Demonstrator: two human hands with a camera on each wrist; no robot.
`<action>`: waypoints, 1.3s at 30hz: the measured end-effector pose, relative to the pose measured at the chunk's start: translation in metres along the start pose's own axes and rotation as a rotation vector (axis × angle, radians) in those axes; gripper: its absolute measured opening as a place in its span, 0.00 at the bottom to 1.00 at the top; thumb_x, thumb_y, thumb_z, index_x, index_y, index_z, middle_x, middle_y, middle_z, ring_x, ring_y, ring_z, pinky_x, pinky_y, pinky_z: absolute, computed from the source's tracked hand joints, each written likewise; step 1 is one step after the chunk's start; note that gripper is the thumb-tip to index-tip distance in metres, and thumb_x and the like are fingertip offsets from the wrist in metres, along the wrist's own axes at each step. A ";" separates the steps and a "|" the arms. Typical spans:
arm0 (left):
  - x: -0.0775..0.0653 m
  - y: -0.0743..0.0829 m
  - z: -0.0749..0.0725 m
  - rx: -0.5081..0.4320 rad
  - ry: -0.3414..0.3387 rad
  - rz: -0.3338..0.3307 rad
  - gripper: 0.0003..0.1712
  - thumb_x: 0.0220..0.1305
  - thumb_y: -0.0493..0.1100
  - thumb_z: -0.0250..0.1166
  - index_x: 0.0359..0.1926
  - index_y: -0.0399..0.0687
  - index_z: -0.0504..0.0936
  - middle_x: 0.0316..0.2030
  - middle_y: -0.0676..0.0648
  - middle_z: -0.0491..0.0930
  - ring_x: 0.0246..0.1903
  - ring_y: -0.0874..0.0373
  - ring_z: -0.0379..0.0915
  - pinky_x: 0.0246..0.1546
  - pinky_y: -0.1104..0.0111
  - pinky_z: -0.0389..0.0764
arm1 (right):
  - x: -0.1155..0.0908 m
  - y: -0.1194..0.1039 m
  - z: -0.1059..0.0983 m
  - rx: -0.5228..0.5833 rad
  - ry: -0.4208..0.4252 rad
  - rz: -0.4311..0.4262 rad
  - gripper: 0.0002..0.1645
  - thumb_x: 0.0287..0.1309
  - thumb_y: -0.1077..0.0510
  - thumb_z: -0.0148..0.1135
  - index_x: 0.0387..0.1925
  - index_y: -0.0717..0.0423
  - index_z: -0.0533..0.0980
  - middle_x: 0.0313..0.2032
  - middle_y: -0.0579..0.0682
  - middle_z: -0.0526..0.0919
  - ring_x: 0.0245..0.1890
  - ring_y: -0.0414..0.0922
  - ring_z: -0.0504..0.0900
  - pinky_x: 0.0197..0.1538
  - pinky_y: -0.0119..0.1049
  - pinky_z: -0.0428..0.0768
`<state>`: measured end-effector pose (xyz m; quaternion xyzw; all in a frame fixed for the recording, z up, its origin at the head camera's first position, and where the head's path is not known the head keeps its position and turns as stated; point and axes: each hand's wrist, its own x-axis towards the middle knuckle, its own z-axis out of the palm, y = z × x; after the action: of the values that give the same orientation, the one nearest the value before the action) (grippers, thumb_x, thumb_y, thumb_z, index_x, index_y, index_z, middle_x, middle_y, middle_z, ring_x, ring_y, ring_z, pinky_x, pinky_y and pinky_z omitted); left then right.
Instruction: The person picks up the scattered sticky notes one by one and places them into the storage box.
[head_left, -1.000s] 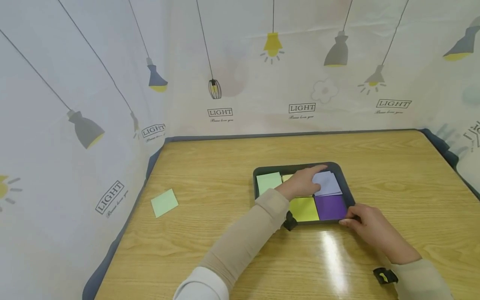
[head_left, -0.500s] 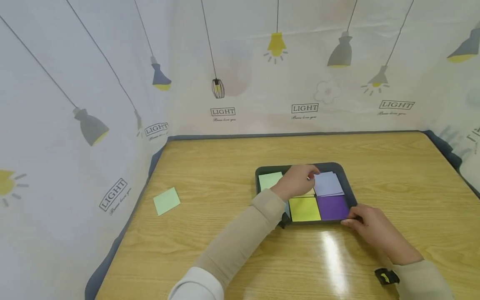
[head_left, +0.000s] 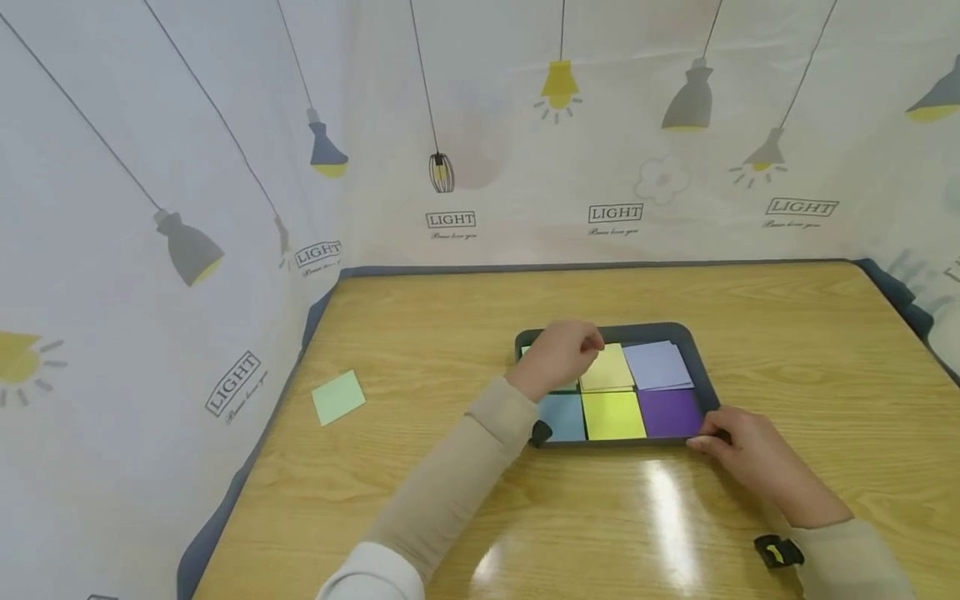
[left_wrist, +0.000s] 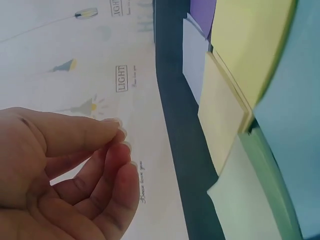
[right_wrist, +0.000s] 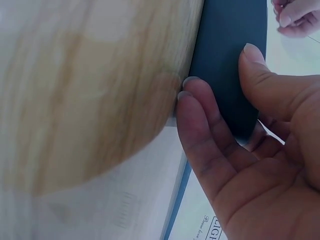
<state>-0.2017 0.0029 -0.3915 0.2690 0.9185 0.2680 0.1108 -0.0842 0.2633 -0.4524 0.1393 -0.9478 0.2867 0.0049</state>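
A dark tray holds square paper notes in two rows. Lavender notes and pale yellow notes lie in the far row, with pale green notes partly hidden by my left hand. Blue, bright yellow and purple notes fill the near row. My left hand is over the tray's far left part, fingers curled, thumb against the fingertips, nothing between them in the left wrist view. My right hand pinches the tray's near right corner, thumb on one side, fingers on the other.
One pale green note lies by itself on the wooden table, left of the tray. A white curtain printed with lamps rises behind and beside the table. A black strap piece sits at the right wrist.
My left hand has moved left from the lavender notes, past the pale yellow ones, to the pale green ones. The right hand keeps its grip on the tray's corner. The view has shifted slightly.
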 end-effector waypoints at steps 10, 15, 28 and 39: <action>-0.021 -0.019 -0.008 -0.006 0.073 0.045 0.11 0.64 0.41 0.56 0.44 0.46 0.81 0.41 0.50 0.81 0.37 0.67 0.71 0.39 0.74 0.76 | 0.000 0.002 0.001 -0.001 0.019 -0.026 0.12 0.48 0.56 0.67 0.17 0.46 0.72 0.19 0.43 0.69 0.21 0.38 0.65 0.23 0.33 0.67; -0.033 -0.030 -0.012 -0.014 0.127 0.038 0.10 0.65 0.41 0.55 0.42 0.47 0.81 0.40 0.51 0.81 0.35 0.67 0.71 0.37 0.73 0.76 | -0.001 0.002 0.001 0.003 0.027 -0.033 0.12 0.48 0.56 0.66 0.17 0.46 0.72 0.20 0.43 0.70 0.21 0.38 0.65 0.23 0.33 0.67; -0.062 -0.068 -0.026 -0.040 0.222 -0.043 0.09 0.64 0.41 0.56 0.42 0.47 0.80 0.40 0.51 0.81 0.38 0.63 0.72 0.41 0.66 0.78 | 0.000 0.001 -0.001 -0.004 0.012 -0.013 0.11 0.48 0.57 0.66 0.17 0.47 0.73 0.20 0.44 0.70 0.21 0.39 0.65 0.24 0.34 0.68; -0.090 -0.106 -0.038 0.016 0.259 -0.157 0.10 0.62 0.40 0.59 0.44 0.48 0.81 0.39 0.50 0.80 0.39 0.59 0.71 0.42 0.61 0.77 | 0.001 0.000 -0.001 -0.011 -0.002 -0.002 0.11 0.49 0.56 0.66 0.17 0.47 0.73 0.21 0.44 0.70 0.22 0.39 0.65 0.24 0.34 0.68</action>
<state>-0.1860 -0.1389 -0.4130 0.1602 0.9454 0.2835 0.0097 -0.0850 0.2640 -0.4513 0.1406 -0.9493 0.2813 0.0049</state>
